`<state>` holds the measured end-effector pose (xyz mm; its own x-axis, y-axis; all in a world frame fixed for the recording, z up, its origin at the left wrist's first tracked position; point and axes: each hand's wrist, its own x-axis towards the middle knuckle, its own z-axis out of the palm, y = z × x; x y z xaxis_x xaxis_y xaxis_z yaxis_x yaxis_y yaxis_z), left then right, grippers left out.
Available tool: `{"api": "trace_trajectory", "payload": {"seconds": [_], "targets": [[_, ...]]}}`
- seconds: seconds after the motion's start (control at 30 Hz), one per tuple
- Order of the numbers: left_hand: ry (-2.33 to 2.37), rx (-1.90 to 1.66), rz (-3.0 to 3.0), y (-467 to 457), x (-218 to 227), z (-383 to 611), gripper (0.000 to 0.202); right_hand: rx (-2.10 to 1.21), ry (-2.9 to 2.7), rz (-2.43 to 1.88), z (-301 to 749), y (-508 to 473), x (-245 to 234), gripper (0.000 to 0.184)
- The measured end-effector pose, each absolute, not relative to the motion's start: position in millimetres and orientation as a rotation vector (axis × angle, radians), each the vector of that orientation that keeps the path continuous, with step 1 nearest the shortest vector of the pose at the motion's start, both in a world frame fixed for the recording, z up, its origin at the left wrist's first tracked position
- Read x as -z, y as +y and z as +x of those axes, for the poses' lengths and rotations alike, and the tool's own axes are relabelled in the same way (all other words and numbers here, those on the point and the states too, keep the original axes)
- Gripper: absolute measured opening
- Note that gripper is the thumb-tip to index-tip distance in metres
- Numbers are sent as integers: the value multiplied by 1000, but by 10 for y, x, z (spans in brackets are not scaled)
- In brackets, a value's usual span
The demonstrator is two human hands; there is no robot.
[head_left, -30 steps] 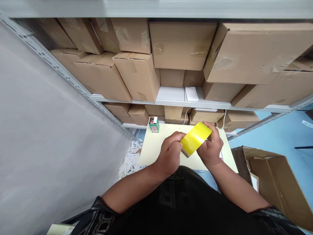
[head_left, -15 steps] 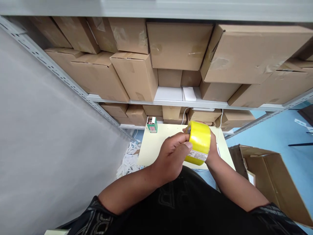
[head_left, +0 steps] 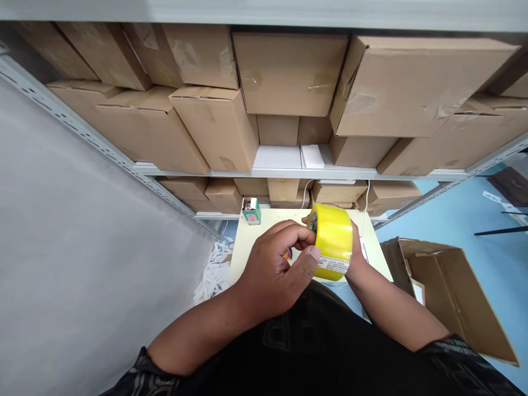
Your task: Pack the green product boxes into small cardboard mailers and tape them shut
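Note:
Both my hands hold a roll of yellow tape [head_left: 334, 236] above a pale yellow table [head_left: 256, 242]. A white printed label shows on the roll's lower edge. My left hand [head_left: 276, 269] is closed, its thumb and fingers pinching the roll's left side. Behind the roll on its right side, my right hand [head_left: 357, 258] is mostly hidden, its fingers wrapped round the roll. A small bit of orange and blue shows under my left fingers; I cannot make out what it is.
A small green box [head_left: 251, 212] stands at the table's far left corner. Metal shelves [head_left: 289, 171] packed with cardboard boxes rise behind the table. An open cardboard box [head_left: 449, 291] sits on the blue floor at right. White paper scraps [head_left: 212, 272] lie on the floor at left.
The roll has turned in my hands from lying slanted and flat to standing with its label facing me. My left hand has moved up onto its side.

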<state>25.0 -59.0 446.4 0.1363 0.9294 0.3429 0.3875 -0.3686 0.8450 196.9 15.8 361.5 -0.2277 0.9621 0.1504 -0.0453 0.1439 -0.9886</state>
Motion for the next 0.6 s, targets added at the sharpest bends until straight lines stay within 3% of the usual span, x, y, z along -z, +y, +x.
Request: {"api": "trace_trajectory", "payload": {"seconds": [0.23,0.6], "targets": [[1290,-1153,1748,-506,-4403,275,27,-1174,-1439,-939,1916,158,-3733,35],[1182,-1000,1537,-327,-4345,359,46,-934,-1536,-1099,1974,221,-3687,38]]}}
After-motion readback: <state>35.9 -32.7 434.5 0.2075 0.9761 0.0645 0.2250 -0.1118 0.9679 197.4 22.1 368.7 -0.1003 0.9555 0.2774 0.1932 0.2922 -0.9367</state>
